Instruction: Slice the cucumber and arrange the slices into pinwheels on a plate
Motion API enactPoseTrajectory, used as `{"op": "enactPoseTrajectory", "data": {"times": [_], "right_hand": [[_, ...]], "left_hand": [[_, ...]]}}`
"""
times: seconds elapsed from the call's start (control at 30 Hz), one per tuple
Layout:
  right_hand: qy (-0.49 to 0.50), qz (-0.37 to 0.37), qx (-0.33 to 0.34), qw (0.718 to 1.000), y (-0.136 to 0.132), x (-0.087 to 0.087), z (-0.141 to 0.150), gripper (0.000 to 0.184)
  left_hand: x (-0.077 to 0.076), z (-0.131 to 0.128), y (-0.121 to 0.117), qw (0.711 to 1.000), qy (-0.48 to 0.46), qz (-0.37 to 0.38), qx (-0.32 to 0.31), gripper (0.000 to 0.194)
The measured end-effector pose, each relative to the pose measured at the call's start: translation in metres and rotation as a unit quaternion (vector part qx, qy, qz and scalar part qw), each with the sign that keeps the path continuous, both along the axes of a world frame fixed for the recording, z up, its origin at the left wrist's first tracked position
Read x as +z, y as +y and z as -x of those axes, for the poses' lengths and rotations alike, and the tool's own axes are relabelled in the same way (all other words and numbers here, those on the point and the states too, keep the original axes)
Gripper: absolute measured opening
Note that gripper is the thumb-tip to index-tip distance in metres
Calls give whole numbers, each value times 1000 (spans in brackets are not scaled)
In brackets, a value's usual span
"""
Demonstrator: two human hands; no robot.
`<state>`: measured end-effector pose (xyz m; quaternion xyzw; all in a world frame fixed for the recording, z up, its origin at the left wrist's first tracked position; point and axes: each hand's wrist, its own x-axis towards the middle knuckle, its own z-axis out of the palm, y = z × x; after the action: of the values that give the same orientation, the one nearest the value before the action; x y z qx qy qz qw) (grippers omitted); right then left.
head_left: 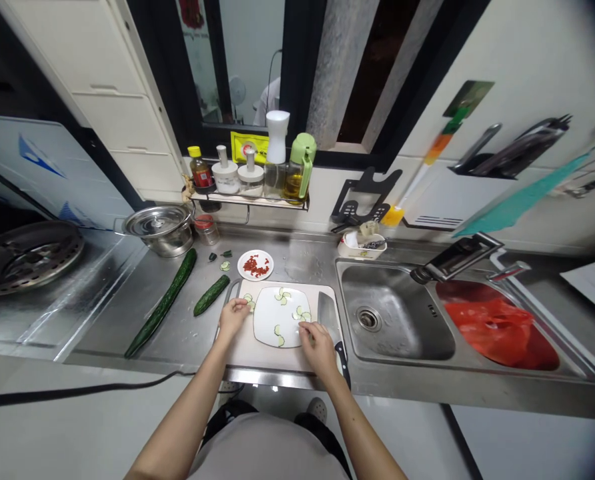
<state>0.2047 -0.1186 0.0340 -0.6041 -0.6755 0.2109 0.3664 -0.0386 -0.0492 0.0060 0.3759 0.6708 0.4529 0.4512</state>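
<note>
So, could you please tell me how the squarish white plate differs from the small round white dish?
The squarish white plate has rounded corners and is larger; the round white dish is circular and smaller. The plate carries pale, green-edged slices in spaced groups, while the dish holds scattered small red pieces. The plate lies on the pale cutting board; the dish sits beyond it. Both are white and lie flat.

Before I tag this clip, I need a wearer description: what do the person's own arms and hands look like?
The left hand and right hand are ungloved, with slender fingers. No watch or bracelet shows on either wrist. The left forearm and right forearm are uncovered; no sleeves are in view.
</note>
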Motion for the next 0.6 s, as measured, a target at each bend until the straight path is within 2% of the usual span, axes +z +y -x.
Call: {"op": "enactPoseTrajectory", "data": {"times": [0.07,0.13,0.27,0.37,0.47,0.6], "right_hand": [[29,1,-2,1000,7,5,5,26],[64,10,-3,998,15,11,13,24],[168,66,0,984,31,28,34,24],[216,90,24,972,39,42,46,24],[227,81,44,969,43,52,53,18],[239,74,45,967,43,56,55,17]], "left_hand": [[11,-4,-2,996,-91,-17,-12,34],[26,-10,-5,990,-132,-24,-36,36],[60,-23,-12,982,-156,-33,-98,35],[79,-31,-17,978,-158,-42,-129,33],[87,-36,-19,975,-156,-52,-152,31],[87,-37,-20,977,-136,-71,-147,31]]}}
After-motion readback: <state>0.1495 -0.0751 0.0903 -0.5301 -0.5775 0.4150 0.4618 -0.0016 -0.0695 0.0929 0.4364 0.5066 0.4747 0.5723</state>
